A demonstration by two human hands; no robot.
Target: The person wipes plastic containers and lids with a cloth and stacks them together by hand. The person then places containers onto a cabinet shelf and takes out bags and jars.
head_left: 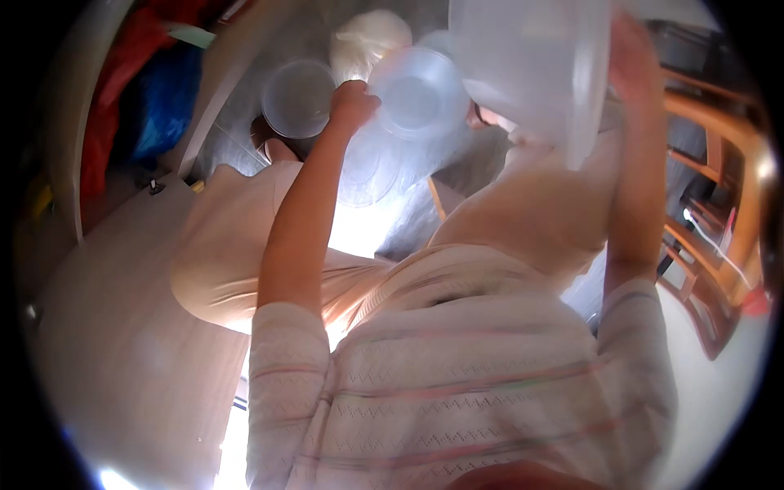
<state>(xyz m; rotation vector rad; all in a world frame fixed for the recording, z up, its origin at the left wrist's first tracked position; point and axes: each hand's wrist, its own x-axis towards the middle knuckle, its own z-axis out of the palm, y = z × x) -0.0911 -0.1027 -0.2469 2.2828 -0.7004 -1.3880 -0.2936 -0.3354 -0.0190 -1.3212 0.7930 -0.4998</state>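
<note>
My left hand (355,108) is closed at the near-left rim of a round, clear plastic tub (418,94). Another round, see-through tub (300,100) is just left of that hand, low near my foot. A cream-coloured plastic bag or bundle (370,39) lies beyond the two tubs. Up at the right, my right hand (631,61) is against the outer rim of a large, milky plastic bin (523,69), gripping it. The bin is tilted, and its far end is cut off by the view. Motion blurs this hand, and its fingertips are partly hidden.
An open cabinet at the left holds red cloth or bags (122,90) and a blue plastic bag (167,102). Its wooden door (139,327) extends beside my leg. Wooden chair frames (719,131) and a white cable (719,245) are at the right. Grey floor shows between my legs.
</note>
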